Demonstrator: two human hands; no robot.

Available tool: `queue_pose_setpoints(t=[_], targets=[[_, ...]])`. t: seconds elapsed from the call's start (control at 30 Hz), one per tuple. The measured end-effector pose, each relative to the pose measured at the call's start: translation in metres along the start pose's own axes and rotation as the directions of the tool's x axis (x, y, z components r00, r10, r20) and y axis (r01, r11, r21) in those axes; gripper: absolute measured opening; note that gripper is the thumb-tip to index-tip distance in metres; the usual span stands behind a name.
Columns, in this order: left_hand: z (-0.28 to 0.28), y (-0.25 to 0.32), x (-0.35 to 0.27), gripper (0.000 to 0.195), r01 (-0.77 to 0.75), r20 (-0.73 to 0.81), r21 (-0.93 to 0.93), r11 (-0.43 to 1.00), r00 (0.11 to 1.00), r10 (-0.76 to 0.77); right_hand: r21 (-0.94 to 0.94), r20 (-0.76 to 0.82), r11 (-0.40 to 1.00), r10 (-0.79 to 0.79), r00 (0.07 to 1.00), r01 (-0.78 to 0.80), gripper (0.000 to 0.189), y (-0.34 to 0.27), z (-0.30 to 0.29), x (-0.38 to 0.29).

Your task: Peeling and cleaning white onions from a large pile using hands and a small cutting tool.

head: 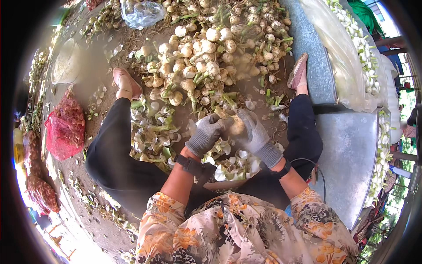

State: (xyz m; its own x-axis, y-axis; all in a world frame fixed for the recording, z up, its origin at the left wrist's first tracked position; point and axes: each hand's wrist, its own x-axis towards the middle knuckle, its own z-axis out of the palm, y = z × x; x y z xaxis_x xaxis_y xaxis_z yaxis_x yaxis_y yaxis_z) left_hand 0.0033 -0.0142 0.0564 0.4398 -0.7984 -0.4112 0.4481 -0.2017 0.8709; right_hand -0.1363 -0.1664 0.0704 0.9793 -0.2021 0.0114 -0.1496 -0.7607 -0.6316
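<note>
My left hand [206,133], in a grey knit glove, has its fingers closed around the stem end of a pale round bulb [237,126]. On the bulb's other side is my right hand [255,133], gloved alike, with its fingers curled against it. The bulb looks like onion or garlic; lens haze blurs the detail. A large heap of bulbs with roots and green stems [204,49] lies on the ground beyond both hands. Peeled skins and leaf scraps [155,132] cover the ground below and to the left of the hands, between my legs.
Metal sheet bins [346,142] stand at the right, with clear plastic sheeting [346,56] and trimmed white bulbs [366,56] behind. A red mesh sack [66,127] and a whitish bucket [66,62] are at the left. A clear plastic bag [141,13] lies at the top.
</note>
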Motion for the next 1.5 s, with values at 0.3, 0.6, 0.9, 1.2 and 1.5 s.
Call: queue_pose_setpoints(t=[0.3, 0.6, 0.9, 1.2, 1.5], targets=[[-0.01, -0.038, 0.01, 0.01, -0.397, -0.069, 0.296, 0.869, 0.898, 0.434, 0.901, 0.335, -0.33, 0.115, 0.935, -0.282, 0.046, 0.024, 0.015, 0.01], [0.003, -0.027, 0.007, 0.02, -0.288, -0.148, 0.021, 0.957, 0.946, 0.288, -0.195, -0.13, 0.959, 0.183, 0.974, -0.206, 0.032, -0.046, -0.026, 0.028], [-0.029, -0.048, 0.026, 0.033, 0.215, -0.395, 0.699, 0.682, 0.911, 0.117, 0.801, -0.013, 0.598, 0.079, 0.997, -0.037, 0.023, -0.014, -0.075, 0.019], [-0.027, -0.043, 0.027, 0.045, 0.1, -0.145, 0.862, 0.497, 0.988, 0.053, -0.346, -0.738, 0.917, -0.136, 0.661, -0.199, 0.053, -0.005, -0.148, 0.132], [-0.037, -0.042, 0.041, 0.053, -0.216, -0.447, -0.193, 0.957, 0.888, 0.11, -0.32, 0.0, 0.945, -0.069, 0.998, 0.066, 0.075, 0.04, 0.03, 0.174]])
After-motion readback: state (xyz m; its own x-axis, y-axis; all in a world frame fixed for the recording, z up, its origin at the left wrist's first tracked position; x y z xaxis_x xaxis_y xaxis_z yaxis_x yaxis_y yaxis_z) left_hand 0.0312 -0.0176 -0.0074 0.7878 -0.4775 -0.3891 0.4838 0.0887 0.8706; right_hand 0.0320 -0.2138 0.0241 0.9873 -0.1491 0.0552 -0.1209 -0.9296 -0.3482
